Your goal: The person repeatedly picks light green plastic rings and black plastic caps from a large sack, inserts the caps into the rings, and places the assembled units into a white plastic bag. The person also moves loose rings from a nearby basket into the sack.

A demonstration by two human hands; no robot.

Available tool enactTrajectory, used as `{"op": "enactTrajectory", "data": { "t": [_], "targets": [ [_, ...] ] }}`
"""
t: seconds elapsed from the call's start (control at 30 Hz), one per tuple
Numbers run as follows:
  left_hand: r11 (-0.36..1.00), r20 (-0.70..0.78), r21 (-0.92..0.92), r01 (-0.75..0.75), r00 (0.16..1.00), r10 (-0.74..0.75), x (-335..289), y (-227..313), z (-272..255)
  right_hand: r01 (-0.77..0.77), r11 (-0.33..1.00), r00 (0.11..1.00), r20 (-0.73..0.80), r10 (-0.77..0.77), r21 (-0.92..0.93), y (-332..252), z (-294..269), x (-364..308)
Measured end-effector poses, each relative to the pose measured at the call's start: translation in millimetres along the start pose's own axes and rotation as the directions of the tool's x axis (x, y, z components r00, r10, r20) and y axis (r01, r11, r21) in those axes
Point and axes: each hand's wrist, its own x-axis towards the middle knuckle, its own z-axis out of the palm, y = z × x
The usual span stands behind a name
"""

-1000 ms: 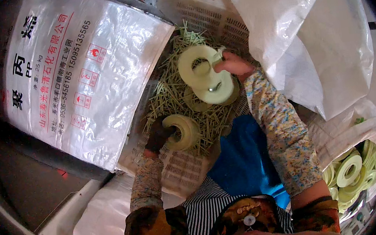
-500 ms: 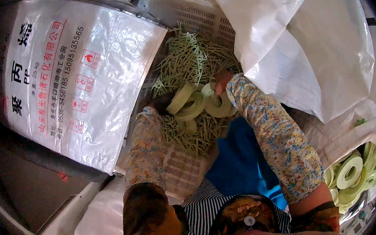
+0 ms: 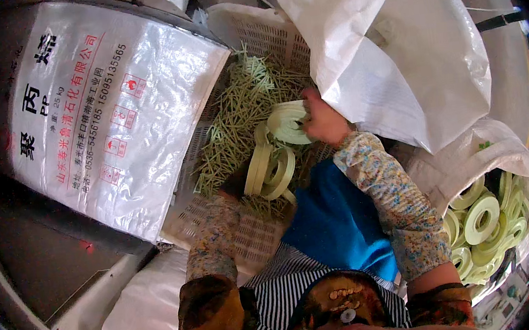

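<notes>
My right hand grips a stack of flat pale green plastic rings by its right edge, its fingers closed. My left hand is dark and partly hidden in shadow. It holds more pale green rings, some tilted on edge, at their lower left. Both bunches are over a slatted pale plastic basket filled with thin pale green sticks. The two bunches sit close together, partly overlapping.
A large white woven bag stands open at my right. Below it, another sack holds many pale green rings. A printed white plastic sack covers a dark machine surface at left. A blue cloth lies across my lap.
My right hand has raised its rings up and left, toward the white bag's mouth edge. My left hand has shifted down slightly with its rings. The view has turned a little.
</notes>
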Motion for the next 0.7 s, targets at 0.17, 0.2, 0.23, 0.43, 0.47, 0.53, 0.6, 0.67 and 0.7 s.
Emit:
{"op": "enactTrajectory", "data": {
  "t": [0.17,0.2,0.23,0.43,0.47,0.53,0.6,0.67,0.7],
  "targets": [
    [0.989,0.052,-0.149,-0.001,0.999,0.009,-62.1,36.6,7.6,-0.078,0.867,0.976,-0.139,0.167,0.493,-11.4,-17.7,-29.6],
    [0.982,0.052,-0.189,0.020,0.999,-0.010,-78.7,39.9,11.2,-0.196,0.742,0.967,-0.002,0.256,0.641,-18.6,-23.9,-32.8],
    [0.978,0.047,-0.206,0.017,0.999,-0.008,-96.6,47.0,11.7,-0.281,0.586,0.946,0.116,0.303,0.760,-26.1,-32.2,-39.1],
    [0.981,-0.148,0.031,-0.191,0.970,0.193,-172.7,69.9,7.3,-0.412,0.105,0.890,0.374,0.261,0.905,-74.4,-74.9,-90.3],
    [0.962,-0.193,0.138,-0.235,0.947,0.258,-181.1,71.2,5.5,-0.369,0.076,0.905,0.340,0.255,0.926,-85.0,-81.8,-101.2],
    [0.904,-0.257,0.294,-0.312,0.885,0.389,-196.6,81.3,7.1,-0.277,0.014,0.932,0.265,0.246,0.961,-105.3,-92.8,-124.4],
    [0.915,-0.299,0.208,-0.345,0.869,0.395,-214.2,101.1,14.5,-0.216,-0.063,0.949,0.224,0.219,0.974,-110.8,-100.7,-149.3],
    [0.937,-0.322,0.028,-0.349,0.884,0.339,-227.0,125.3,18.1,-0.177,-0.186,0.956,0.214,0.203,0.966,-129.4,-120.1,-174.2],
    [0.922,-0.316,0.020,-0.387,0.872,0.373,-230.5,116.2,12.5,-0.185,-0.238,0.964,0.223,0.144,0.953,-122.1,-116.8,-186.1]
  ]
}}
